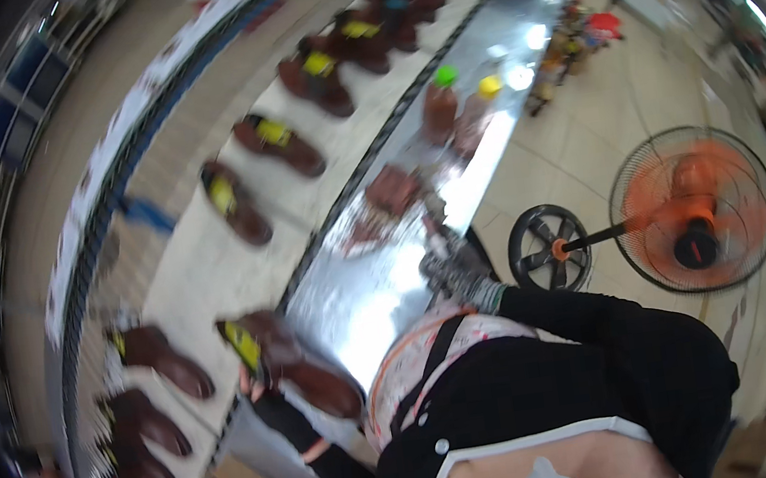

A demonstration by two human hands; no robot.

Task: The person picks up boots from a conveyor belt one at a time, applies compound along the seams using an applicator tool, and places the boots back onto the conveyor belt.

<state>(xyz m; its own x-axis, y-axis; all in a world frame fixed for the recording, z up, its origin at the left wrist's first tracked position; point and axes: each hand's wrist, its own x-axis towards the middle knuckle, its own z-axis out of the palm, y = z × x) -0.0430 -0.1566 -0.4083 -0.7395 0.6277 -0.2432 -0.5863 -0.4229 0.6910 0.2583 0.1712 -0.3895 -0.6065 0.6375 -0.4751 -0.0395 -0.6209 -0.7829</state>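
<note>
1. Gripping one brown shoe (320, 383) near its yellow-marked end, the left hand (275, 413) is just off the near left corner of the metal table (345, 316).
2. One gloved right hand (461, 277) is at the table's right edge; blur hides its grip, so I cannot tell what, if anything, it holds.
3. The step in hand looks like holding the shoe up for handwork; the next move would call for a steady grip, sparing the upper.
4. On the table: one reddish-brown cloth or sponge (391, 190), and two bottles, one green-capped (439, 114), one yellow-capped (473, 126).
5. Left of the table, the white belt (185, 275) carries four countable shoes alongside; rows toward both its ends blur beyond counting.
6. Right of the table: one orange fan (690, 184).
</note>
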